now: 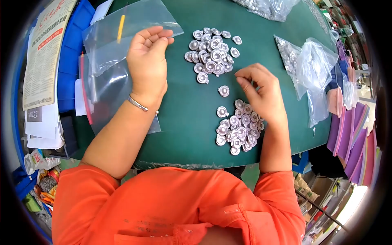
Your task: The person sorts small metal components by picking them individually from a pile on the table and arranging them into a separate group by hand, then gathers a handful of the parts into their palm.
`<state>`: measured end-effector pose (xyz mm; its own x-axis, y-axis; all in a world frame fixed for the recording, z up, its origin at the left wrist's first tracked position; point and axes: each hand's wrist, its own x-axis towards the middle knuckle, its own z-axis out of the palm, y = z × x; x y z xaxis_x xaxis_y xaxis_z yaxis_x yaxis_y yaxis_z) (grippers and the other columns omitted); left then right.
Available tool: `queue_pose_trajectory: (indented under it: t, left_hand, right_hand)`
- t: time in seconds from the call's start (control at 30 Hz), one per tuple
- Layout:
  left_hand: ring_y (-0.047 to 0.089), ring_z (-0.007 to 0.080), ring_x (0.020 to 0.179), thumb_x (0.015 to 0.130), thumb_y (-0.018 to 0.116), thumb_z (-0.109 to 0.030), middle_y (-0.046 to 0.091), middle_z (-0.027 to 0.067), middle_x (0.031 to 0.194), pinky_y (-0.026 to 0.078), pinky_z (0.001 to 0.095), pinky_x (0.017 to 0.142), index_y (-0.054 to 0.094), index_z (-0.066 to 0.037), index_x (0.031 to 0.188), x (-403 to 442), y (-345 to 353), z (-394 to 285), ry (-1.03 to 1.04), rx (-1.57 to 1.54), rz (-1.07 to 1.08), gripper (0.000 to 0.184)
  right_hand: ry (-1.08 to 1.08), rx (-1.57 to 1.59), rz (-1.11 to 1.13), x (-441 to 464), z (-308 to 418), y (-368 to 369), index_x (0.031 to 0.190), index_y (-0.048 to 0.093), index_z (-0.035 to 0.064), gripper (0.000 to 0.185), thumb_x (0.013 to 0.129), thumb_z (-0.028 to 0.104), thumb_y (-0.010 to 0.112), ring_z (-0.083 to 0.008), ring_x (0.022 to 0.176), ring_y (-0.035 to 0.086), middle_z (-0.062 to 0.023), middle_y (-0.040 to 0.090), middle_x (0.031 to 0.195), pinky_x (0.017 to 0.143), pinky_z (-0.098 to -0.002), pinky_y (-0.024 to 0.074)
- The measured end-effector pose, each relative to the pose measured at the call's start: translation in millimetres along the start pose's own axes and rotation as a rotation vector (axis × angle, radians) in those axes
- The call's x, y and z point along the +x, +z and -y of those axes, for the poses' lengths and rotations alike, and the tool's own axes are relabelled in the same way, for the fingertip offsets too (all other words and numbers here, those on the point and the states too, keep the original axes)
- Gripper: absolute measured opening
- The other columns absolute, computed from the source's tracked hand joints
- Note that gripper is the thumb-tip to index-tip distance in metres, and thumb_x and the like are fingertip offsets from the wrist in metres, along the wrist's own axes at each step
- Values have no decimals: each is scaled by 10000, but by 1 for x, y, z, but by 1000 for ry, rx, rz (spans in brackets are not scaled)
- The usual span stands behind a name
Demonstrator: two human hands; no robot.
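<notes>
Over the clear plastic bags [110, 77] on the left, my left hand [150, 51] is raised with its fingers curled and the thumb pressed to them; whatever it may hold is too small to make out. My right hand [261, 87] hovers between two piles of round silvery metal parts, thumb and fingertips close together, and anything between them cannot be made out. The far pile [212, 51] lies to its upper left. The near pile [241, 128] is just below it, partly under the wrist. A single metal part [223, 91] lies between the piles.
The green table [179, 122] carries a yellow pen [121, 28] on the bags. Blue trays [75, 53] with a newspaper [47, 53] stand at left. A plastic bag of metal parts [290, 57] lies at right, another bag [267, 8] at the back. Purple folders [351, 139] stand beyond the right edge.
</notes>
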<state>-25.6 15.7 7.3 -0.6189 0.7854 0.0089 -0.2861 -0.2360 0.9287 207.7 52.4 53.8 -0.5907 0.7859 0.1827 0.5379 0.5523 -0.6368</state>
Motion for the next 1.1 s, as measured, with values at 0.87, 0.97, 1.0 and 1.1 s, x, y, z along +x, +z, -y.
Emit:
queue_pose_trajectory:
  t: [0.87,0.97,1.0,1.1]
  left_hand:
    - [636,184,934,905,555,10,654,146,1060,487,285,880,549,32,1119,0,0,-1,10,38,-1,215]
    - [635,184,933,905,552,15,653,145,1058,489,284,877,548,33,1118,0,-1,-1,4,22,0,214]
    - [634,185,933,905,550,19,653,146,1057,491,286,876,548,34,1117,0,-1,-1,2,15,0,212]
    - [631,188,932,904,548,25,652,147,1053,496,290,878,549,36,1113,0,0,-1,-2,12,-2,209]
  right_hand:
    - [-39,-24,-55,-2,-7,7,905,644,-5,95,811,-4,639,-306,701,604,-136,620,797,655,-391,497]
    - [39,-10,-75,-2,-8,0,921,650,-1,125,797,-3,664,-301,744,611,-133,623,847,671,-374,495]
    - [-56,20,-42,-1,-6,2,927,651,1,138,792,4,676,-305,776,612,-135,622,882,690,-373,498]
    - [-250,-59,58,2,-5,12,944,653,-1,185,778,47,720,-313,854,624,-136,622,948,753,-384,511]
